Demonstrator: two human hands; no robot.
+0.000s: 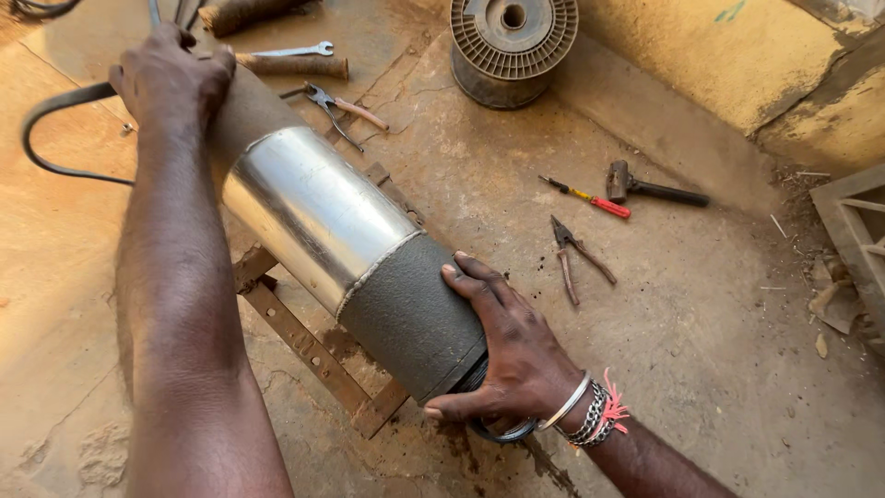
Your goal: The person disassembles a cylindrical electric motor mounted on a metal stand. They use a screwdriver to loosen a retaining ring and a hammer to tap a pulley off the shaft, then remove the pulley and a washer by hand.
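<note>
Head view, looking down at a concrete floor: a big metal cylinder (350,249) runs diagonally from the upper left toward the lower middle of the frame, shiny steel in the middle with rough dark grey ends. It rests on a rusty metal frame (313,355) lying on the floor.

The left hand (171,78) is up in the upper left, fingers curled over the far dark end, gripping it. The right hand (512,355), with bracelets on the wrist, is wrapped around the near end at lower middle, thumb under, fingers spread over the grey casing.

Scattered around: a wire spool (512,46) at top middle, a spanner (295,50) and pliers (341,109) near the top, then a red-handled screwdriver (590,196), a hammer (654,187) and another pair of pliers (573,258) right of centre. A black cable (55,111) loops at far left.
</note>
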